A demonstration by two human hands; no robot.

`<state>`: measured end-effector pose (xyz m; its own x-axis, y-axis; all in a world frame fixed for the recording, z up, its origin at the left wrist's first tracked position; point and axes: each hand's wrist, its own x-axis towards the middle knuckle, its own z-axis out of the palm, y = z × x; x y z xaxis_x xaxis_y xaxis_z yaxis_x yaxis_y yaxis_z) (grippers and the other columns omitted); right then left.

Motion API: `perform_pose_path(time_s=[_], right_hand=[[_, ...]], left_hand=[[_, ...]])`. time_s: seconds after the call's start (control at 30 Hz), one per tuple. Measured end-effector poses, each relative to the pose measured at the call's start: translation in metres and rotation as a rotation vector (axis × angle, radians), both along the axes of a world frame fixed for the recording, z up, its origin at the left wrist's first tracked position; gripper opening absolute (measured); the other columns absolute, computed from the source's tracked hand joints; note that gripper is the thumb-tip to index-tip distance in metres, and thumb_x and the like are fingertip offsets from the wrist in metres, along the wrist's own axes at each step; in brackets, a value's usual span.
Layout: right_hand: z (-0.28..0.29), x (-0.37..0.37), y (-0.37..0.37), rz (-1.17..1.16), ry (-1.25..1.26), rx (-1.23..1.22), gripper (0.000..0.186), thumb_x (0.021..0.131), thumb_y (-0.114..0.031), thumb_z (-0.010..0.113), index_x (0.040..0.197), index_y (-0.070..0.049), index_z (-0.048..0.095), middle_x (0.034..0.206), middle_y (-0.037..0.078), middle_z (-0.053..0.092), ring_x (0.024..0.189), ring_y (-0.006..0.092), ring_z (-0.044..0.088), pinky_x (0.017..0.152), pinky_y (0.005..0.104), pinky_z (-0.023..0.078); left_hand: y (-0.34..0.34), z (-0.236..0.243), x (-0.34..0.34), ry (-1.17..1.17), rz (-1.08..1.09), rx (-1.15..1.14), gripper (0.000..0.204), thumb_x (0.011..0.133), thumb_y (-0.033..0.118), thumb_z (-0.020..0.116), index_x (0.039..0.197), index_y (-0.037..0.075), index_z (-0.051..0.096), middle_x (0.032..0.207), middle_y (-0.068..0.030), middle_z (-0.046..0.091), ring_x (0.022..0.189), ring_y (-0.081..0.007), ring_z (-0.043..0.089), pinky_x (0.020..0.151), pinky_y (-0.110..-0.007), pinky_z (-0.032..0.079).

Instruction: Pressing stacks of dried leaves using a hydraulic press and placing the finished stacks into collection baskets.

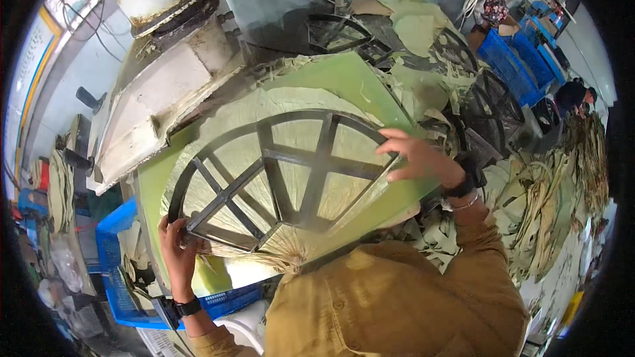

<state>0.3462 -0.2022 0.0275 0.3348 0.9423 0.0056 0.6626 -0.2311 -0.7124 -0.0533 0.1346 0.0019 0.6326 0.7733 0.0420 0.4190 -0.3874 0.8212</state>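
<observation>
Two hands, one dark fan-shaped frame (265, 154), one pale pleated leaf (297, 135) beneath it. Left grip (177, 241) clamped on the frame's lower left corner; right grip (403, 158) apart, fingers spread at the right corner, contact unclear. Frame and leaf lie on one green board (364, 86), tilted in view. At least three more dark frames (495, 106) behind and to the right. One red-lidded jar (344, 1) at the back; one grimy white machine (182, 82), upper left. Blue basket (106, 235) lower left; loose leaves (532, 225) heaped right. Pale walls.
</observation>
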Motion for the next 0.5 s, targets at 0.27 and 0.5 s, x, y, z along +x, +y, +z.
perform_pose_path(time_s=[0.27,0.5], right_hand=[[-0.043,0.002,-0.008,0.225,-0.510,0.234,0.019,0.078,-0.020,0.067,0.086,-0.003,0.061,0.106,0.015,0.058,0.098,0.0380,0.053,0.084,0.0404,0.044],[-0.014,-0.019,0.020,0.097,-0.542,0.165,0.011,0.079,-0.011,0.064,0.085,-0.002,0.061,0.096,0.015,0.058,0.106,0.0388,0.054,0.082,0.0450,0.047]], left_hand=[[-0.004,0.004,0.003,0.059,0.021,0.183,0.039,0.068,-0.017,0.061,0.101,0.002,0.054,0.128,-0.0122,0.039,0.107,-0.0247,0.056,0.074,-0.030,0.056],[0.025,-0.024,-0.026,0.062,-0.009,0.343,0.037,0.070,-0.019,0.057,0.101,0.001,0.052,0.127,-0.0132,0.036,0.096,-0.0247,0.059,0.069,-0.030,0.059]])
